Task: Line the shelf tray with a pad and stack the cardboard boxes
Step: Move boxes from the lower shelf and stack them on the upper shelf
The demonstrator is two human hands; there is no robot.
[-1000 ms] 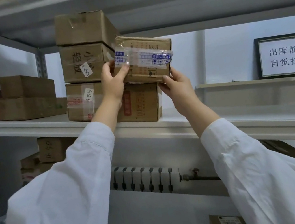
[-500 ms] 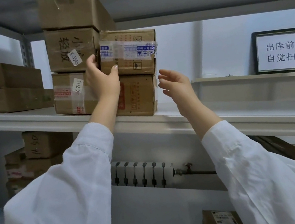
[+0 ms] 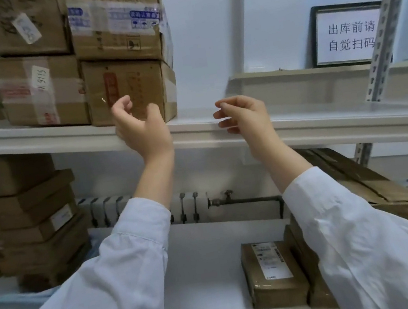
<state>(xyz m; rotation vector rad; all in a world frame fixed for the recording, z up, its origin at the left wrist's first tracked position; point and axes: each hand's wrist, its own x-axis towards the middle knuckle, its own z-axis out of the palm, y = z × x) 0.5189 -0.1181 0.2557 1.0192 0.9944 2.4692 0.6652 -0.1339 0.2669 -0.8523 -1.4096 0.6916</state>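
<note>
A taped cardboard box (image 3: pixel 115 28) rests on top of a red-labelled box (image 3: pixel 131 91) on the upper white shelf (image 3: pixel 324 121), beside a stack of brown boxes (image 3: pixel 39 88). My left hand (image 3: pixel 141 129) hangs in front of the shelf edge below the red-labelled box, fingers loosely curled and holding nothing. At the same height to the right, my right hand (image 3: pixel 245 117) is empty too, with its fingers apart. A small labelled box (image 3: pixel 273 273) lies on the lower shelf (image 3: pixel 203 272).
More boxes are stacked at lower left (image 3: pixel 27 226) and a large tilted carton (image 3: pixel 367 183) leans at lower right. A framed sign (image 3: pixel 348 34) stands on a ledge at the back right. A radiator (image 3: pixel 186 206) sits behind the lower shelf.
Both hands let go of the taped box, which now sits on the red-labelled box, and dropped down to the shelf edge. The view tilted downward.
</note>
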